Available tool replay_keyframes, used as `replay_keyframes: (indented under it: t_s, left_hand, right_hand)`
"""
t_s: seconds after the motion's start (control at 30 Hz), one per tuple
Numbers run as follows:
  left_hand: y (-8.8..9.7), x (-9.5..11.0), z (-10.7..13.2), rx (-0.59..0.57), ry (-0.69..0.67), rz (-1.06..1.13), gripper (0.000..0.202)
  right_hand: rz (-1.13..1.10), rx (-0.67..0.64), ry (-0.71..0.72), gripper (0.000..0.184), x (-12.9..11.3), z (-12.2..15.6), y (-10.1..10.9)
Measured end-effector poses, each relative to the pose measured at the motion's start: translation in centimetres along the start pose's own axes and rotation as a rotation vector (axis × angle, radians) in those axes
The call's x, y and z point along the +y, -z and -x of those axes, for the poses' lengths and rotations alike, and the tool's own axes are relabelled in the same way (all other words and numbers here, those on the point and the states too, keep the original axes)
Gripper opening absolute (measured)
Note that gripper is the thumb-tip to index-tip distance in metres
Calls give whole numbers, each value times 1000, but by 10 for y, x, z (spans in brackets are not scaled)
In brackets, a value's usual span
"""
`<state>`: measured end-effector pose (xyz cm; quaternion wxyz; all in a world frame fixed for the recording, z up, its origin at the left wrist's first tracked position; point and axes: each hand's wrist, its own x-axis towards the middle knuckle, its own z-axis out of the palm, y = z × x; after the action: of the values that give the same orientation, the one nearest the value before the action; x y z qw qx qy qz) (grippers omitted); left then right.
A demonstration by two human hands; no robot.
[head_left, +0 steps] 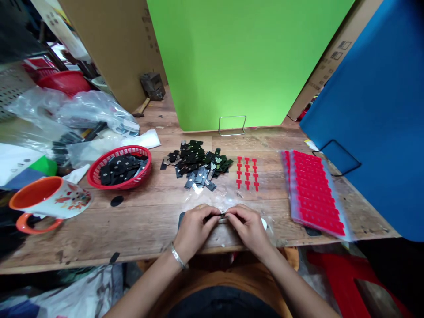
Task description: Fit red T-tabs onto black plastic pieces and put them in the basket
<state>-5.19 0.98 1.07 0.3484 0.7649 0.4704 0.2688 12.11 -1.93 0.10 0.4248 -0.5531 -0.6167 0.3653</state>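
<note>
Stretching under the left hand (198, 227) and the right hand (248, 226), a wooden table (145, 229) is covered with parts and clutter. Straight beyond the hands, a green board (248, 62) is propped upright, with a wire loop at its lower edge. To the right of the right hand and farther out, a blue board (380, 123) is leaned at an angle. Clear bags (76, 110) are heaped far off to the left, past the left hand. Red-patterned sheets (316, 192) are stacked to the right of the right hand. A red basket (127, 183), filled with dark plates, is placed beyond the left hand and to its left; an orange-rimmed mug (71, 203) is set farther left. Just beyond the left hand, more dark plates are gathered in a loose pile (198, 163). Beyond the right hand, red tabs (247, 175) are laid in three columns of four. A bracelet (179, 256) is worn on the left wrist. Between the hands, a thin dark piece (222, 215) is pinched by the fingertips of both, thumbs and forefingers nearly closed; its shape cannot be told, being mostly hidden.
</note>
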Motion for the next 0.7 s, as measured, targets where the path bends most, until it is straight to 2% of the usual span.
replay_keyframes:
  t_s: [0.07,0.17,0.27,0.37,0.5,0.7]
  left_hand:
    - [-4,-5,-1,48,79,62,14]
    - [-9,-10,-5,131,206,257,15]
    - [-14,-7,-15,114,348,632,20]
    - [-19,-1,-27,80,467,893,28]
    - [-25,1,-45,91,497,935,29]
    - [-36,-6,-78,126,483,946,21]
  right_hand:
    - [71,13,39,18,6,-7,4]
    - [136,108,44,17,23,-29,15]
    - [312,213,31,13,41,-60,27]
    - [446,212,18,10,55,-87,32]
    - [545,182,-1,8,63,-106,30]
    - [584,153,-4,11,69,-112,29]
